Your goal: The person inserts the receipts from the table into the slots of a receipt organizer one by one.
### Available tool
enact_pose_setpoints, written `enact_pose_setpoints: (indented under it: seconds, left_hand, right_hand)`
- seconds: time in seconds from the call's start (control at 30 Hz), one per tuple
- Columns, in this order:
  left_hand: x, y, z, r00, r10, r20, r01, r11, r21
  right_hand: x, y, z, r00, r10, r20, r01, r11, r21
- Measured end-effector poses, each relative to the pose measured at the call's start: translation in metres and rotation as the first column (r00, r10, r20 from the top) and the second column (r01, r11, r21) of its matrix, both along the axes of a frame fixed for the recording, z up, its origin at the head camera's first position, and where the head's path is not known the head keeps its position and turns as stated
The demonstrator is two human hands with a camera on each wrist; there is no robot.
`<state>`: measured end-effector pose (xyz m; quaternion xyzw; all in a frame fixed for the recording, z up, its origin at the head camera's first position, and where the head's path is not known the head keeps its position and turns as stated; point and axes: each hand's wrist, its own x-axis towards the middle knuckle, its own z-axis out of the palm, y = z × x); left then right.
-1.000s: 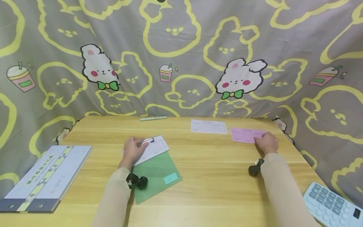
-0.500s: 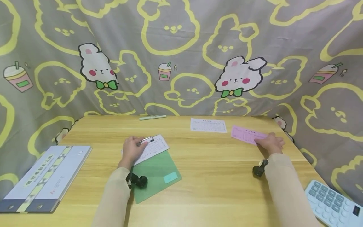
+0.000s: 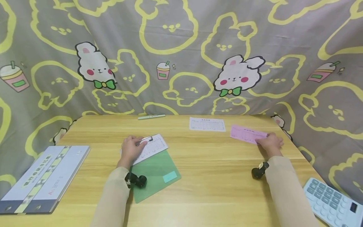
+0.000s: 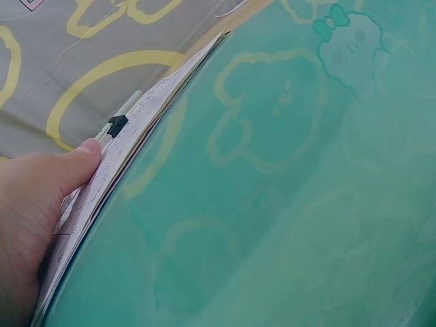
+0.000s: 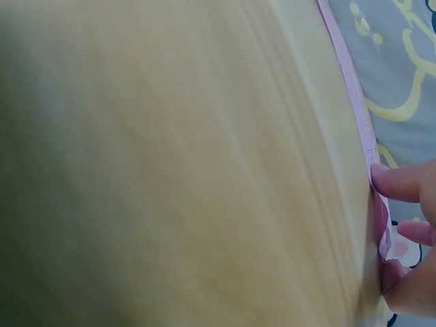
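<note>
My left hand (image 3: 131,150) is at the top end of a green clipboard (image 3: 154,179) that lies aslant on the table. Its thumb and fingers pinch the metal clip (image 3: 146,139), with the thumb over white printed forms (image 3: 153,148). The forms and the clip's black end (image 4: 118,125) also show in the left wrist view. Toward the table's right side, my right hand (image 3: 271,144) pinches the right end of a pink printed slip (image 3: 245,134). In the right wrist view that slip (image 5: 351,82) appears edge-on, its near end curled at the fingers.
A white printed slip (image 3: 207,124) lies left of the pink one. A green pen (image 3: 151,117) rests by the table's back edge. An account book (image 3: 46,176) lies at left, a light-blue calculator (image 3: 331,201) at front right. Patterned curtain (image 3: 181,56) surrounds the table's back and sides.
The right hand has shifted slightly right, and the pink slip has turned so its right end sits lower. The left hand and clipboard stay in place.
</note>
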<state>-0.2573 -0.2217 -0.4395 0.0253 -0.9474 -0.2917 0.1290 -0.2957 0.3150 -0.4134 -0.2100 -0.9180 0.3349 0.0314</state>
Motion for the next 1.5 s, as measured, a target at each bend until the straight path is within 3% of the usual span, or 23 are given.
enact_pose_setpoints:
  seconds: [0.57, 0.9, 1.3, 1.5]
  left_hand:
    - [0.001, 0.001, 0.001, 1.000, 0.016, -0.001, -0.016, 1.000, -0.001]
    - [0.000, -0.001, -0.002, 1.000, 0.001, -0.016, -0.001, 1.000, 0.003]
    - [0.000, -0.001, 0.000, 1.000, 0.004, -0.011, -0.004, 1.000, 0.004]
    - [0.001, 0.000, 0.001, 1.000, 0.003, -0.008, -0.003, 1.000, 0.010]
  right_hand:
    - [0.004, 0.002, -0.005, 0.994, 0.098, -0.038, -0.097, 0.995, 0.023]
    - [0.008, 0.008, -0.005, 0.976, 0.203, -0.078, -0.191, 0.972, 0.136]
    - [0.014, 0.024, -0.008, 0.931, 0.303, -0.203, -0.312, 0.950, -0.014]
    - [0.026, 0.027, 0.003, 0.913, 0.365, -0.181, -0.384, 0.919, -0.088]
